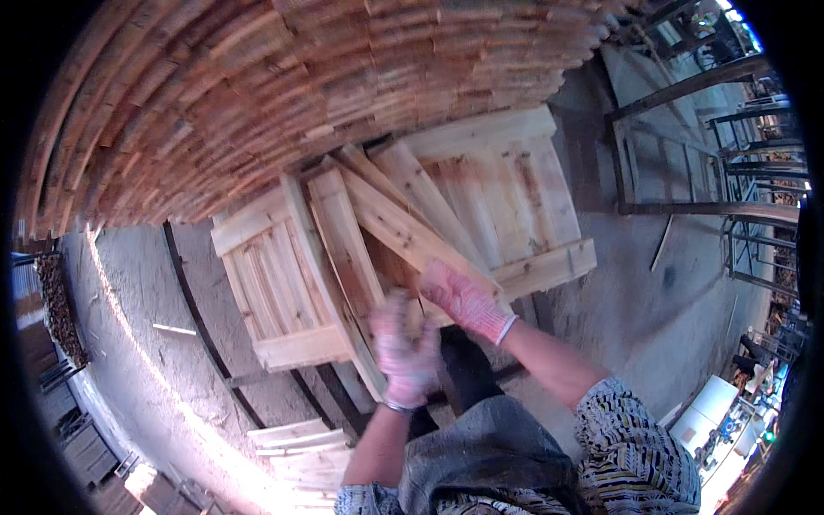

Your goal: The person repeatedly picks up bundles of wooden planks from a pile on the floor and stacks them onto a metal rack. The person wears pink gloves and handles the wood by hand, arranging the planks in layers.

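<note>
Both my hands wear pale pinkish knit gloves. My right hand [468, 300] lies over the near end of a slanting wooden board [399, 227], its fingers curled at the board's edge. My left hand [405, 356], smeared by motion, is lifted just left of it with fingers and thumb apart and nothing visible in them. Beside it stretches another loose board [342, 227]. These boards lie across and between two slatted wooden panels, the left panel [279, 279] and the right panel [506, 202]. A narrower board [438, 202] leans near the right panel.
A tall stack of wooden slats [343, 77] rises just beyond the panels. More pale boards [300, 451] lie low at my left. Dark rails [202, 300] run along the floor. Metal frames [669, 206] stand at the right, and a white table [708, 412] sits at the lower right.
</note>
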